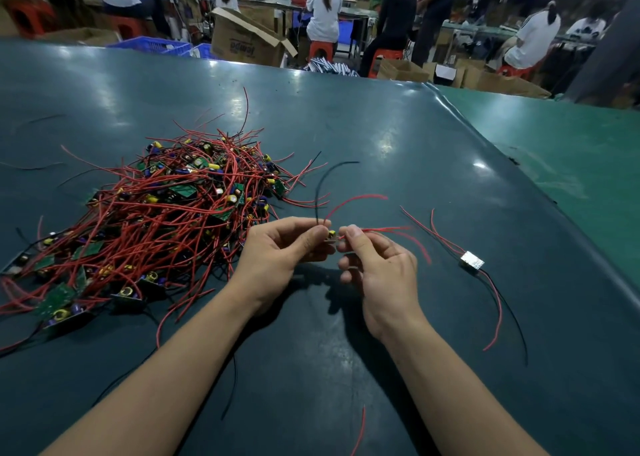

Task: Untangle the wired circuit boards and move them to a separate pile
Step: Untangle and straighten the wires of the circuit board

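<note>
- Head view: one big tangled pile (156, 220) of boards on my left of the dark green table (381, 126), too many to count; one separated board (471, 260) lying alone to my right; one small board (331, 236) between my hands.
- Boards small, green, with yellow and purple parts; long red leads, a few black.
- Left hand (277, 251) curled, pinching the small board; right hand (377, 268) curled, thumb and forefinger pinching its red wire (381, 229) just beside it.
</note>
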`<move>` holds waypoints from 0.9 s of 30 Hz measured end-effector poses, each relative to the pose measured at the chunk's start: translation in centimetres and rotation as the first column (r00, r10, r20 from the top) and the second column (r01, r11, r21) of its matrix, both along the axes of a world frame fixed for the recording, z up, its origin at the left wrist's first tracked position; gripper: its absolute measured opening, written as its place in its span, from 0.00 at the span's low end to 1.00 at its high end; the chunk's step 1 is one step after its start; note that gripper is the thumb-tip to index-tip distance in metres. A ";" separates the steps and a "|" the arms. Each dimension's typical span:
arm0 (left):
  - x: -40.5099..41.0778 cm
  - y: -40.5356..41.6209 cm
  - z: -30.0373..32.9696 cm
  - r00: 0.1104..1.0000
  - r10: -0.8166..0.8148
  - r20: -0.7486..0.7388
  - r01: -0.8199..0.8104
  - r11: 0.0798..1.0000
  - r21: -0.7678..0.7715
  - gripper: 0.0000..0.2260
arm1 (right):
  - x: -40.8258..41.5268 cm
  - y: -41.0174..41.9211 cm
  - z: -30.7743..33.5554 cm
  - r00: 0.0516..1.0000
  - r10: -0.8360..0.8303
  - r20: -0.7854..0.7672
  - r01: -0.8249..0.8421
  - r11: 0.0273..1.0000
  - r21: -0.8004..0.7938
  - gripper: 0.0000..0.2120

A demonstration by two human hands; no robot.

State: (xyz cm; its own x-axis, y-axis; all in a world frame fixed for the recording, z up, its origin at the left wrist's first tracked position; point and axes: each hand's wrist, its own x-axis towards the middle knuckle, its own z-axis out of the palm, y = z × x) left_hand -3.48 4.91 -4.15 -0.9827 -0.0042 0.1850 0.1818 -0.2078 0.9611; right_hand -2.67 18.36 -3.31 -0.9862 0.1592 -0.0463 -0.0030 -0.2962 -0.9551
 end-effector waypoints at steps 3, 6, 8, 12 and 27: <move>-0.3 -0.1 -0.3 1.000 -0.002 0.019 0.003 0.998 -0.057 0.09 | -0.1 -0.2 -0.1 0.998 0.024 -0.059 -0.024 1.000 0.007 0.09; -0.4 -0.4 -0.4 1.000 -0.012 0.028 0.013 0.999 -0.033 0.10 | -0.3 -0.3 -0.2 0.997 0.055 -0.061 -0.056 0.998 -0.016 0.09; -0.4 -0.5 -0.2 1.000 -0.014 0.005 0.014 1.000 -0.027 0.14 | -0.4 -0.4 -0.3 0.996 0.076 -0.057 -0.075 0.997 0.005 0.09; -0.4 -0.4 -0.3 0.999 0.009 -0.033 -0.013 0.995 -0.103 0.12 | -0.6 -0.6 -0.5 0.998 0.043 -0.043 -0.040 0.998 0.057 0.09; -0.2 -0.4 -0.2 1.000 -0.014 0.013 0.014 0.999 0.029 0.12 | -1.9 2.1 0.0 0.974 -0.226 0.019 0.225 0.952 -0.210 0.19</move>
